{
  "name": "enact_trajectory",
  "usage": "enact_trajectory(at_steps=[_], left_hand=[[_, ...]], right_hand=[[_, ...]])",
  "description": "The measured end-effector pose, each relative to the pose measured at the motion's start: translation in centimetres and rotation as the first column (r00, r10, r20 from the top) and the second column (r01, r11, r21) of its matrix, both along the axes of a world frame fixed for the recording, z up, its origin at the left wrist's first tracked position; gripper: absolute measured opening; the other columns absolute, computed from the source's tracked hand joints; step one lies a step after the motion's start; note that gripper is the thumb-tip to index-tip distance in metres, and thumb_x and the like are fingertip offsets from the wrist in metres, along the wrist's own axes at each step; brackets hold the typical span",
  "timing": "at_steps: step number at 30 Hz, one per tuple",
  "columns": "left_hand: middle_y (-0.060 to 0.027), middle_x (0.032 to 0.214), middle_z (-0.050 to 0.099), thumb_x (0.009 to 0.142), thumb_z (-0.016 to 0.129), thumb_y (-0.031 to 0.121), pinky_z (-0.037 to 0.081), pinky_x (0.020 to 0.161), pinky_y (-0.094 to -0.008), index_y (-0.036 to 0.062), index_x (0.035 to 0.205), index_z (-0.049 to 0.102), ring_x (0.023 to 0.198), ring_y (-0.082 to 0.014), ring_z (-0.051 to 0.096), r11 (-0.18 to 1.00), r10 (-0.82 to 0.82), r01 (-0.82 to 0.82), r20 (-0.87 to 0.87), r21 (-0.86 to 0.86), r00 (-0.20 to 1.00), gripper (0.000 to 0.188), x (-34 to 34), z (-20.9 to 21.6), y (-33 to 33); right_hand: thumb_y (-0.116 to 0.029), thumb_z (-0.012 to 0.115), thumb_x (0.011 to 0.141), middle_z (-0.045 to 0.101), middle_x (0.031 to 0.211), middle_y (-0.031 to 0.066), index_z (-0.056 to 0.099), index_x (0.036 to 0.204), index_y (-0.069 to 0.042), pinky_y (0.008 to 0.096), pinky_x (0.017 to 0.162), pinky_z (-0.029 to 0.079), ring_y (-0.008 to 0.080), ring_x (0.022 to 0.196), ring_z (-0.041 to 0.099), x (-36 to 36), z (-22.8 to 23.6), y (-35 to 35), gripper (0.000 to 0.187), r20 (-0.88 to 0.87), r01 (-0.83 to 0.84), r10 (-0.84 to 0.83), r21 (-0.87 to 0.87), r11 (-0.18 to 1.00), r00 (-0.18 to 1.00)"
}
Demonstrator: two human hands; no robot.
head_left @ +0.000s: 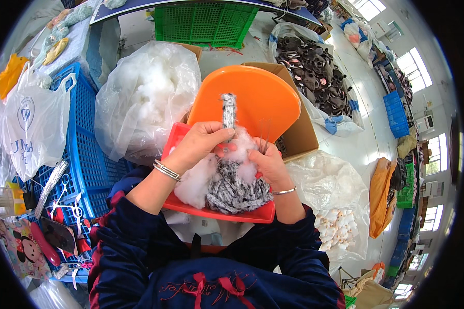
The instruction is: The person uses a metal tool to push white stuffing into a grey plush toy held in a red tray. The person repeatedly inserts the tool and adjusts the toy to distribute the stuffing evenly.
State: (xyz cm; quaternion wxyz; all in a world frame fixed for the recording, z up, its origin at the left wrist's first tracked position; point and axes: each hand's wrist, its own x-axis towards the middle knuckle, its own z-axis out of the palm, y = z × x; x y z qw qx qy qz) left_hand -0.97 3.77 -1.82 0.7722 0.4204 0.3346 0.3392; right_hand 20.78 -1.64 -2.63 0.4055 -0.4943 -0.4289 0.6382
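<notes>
A slim black-and-white furry tube (pixel 229 110) stands upright, pinched near its lower end by the thumb and fingers of my left hand (pixel 203 141). My right hand (pixel 270 164) is closed beside it, with a thin pointed metal tool (pixel 263 133) sticking up from the fingers; its exact kind is unclear. White stuffing (pixel 241 147) lies between the two hands, touching the right thumb. Small red coverings show at some fingertips. Below, a red tray (pixel 242 215) on my lap holds a heap of black-and-white furry pieces (pixel 237 188) and a clump of white fluff (pixel 196 183).
An orange stool seat (pixel 258 92) is just ahead, by a cardboard box (pixel 301 131). A clear bag of stuffing (pixel 152 92) stands left of it. Blue crates (pixel 103 170) with scissors (pixel 73 206) are at my left. Sacks of dark pieces (pixel 314 72) and pale pieces (pixel 335 226) lie right.
</notes>
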Motion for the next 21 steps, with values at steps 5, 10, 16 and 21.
enact_trajectory(at_steps=[5, 10, 16, 21], left_hand=[[-0.0024, 0.089, 0.067, 0.096, 0.059, 0.025, 0.05, 0.059, -0.0204, 0.0031, 0.098, 0.065, 0.071, -0.0081, 0.064, 0.986, -0.132, 0.129, 0.026, 0.102, 0.991, 0.023, -0.3, -0.5, 0.0], [-0.0029, 0.089, 0.067, 0.097, 0.057, 0.025, 0.047, 0.055, -0.0201, 0.0042, 0.099, 0.064, 0.069, -0.0076, 0.063, 0.984, -0.162, 0.15, 0.136, 0.1, 0.977, 0.022, 0.6, -0.9, -0.8], [-0.0068, 0.086, 0.069, 0.098, 0.056, 0.025, 0.051, 0.059, -0.0194, 0.0013, 0.1, 0.065, 0.07, -0.0102, 0.065, 0.997, -0.078, 0.069, 0.225, 0.046, 0.971, 0.025, 0.5, -0.6, -0.5], [-0.0104, 0.089, 0.07, 0.097, 0.058, 0.024, 0.056, 0.064, -0.0224, -0.0005, 0.1, 0.065, 0.074, -0.0136, 0.068, 0.999, -0.011, 0.02, 0.269, -0.029, 0.963, 0.025, 0.5, -1.0, -0.3]], right_hand=[[-0.01, 0.059, 0.092, 0.064, 0.079, -0.0005, 0.062, 0.098, -0.002, 0.0181, 0.047, 0.037, 0.002, 0.056, 0.051, -0.5, -0.8, 0.4, 0.01, -0.13, 0.234, -0.234, -0.013, 0.972, 0.964], [-0.011, 0.058, 0.093, 0.063, 0.08, -0.0002, 0.063, 0.101, -0.002, 0.0186, 0.052, 0.041, 0.0045, 0.061, 0.054, -0.6, -1.0, 0.2, 0.013, -0.203, 0.191, -0.184, 0.018, 0.981, 0.962], [-0.006, 0.056, 0.091, 0.065, 0.084, 0.0015, 0.063, 0.106, 0.0, 0.0222, 0.061, 0.046, 0.0073, 0.07, 0.058, -0.8, -0.5, -0.2, 0.018, -0.03, -0.049, 0.05, 0.035, 0.998, 0.998], [-0.002, 0.056, 0.088, 0.065, 0.083, 0.001, 0.065, 0.1, 0.0, 0.022, 0.06, 0.045, 0.0067, 0.071, 0.058, -1.3, 0.5, -0.4, 0.016, -0.112, 0.071, -0.069, 0.009, 0.997, 0.991]])
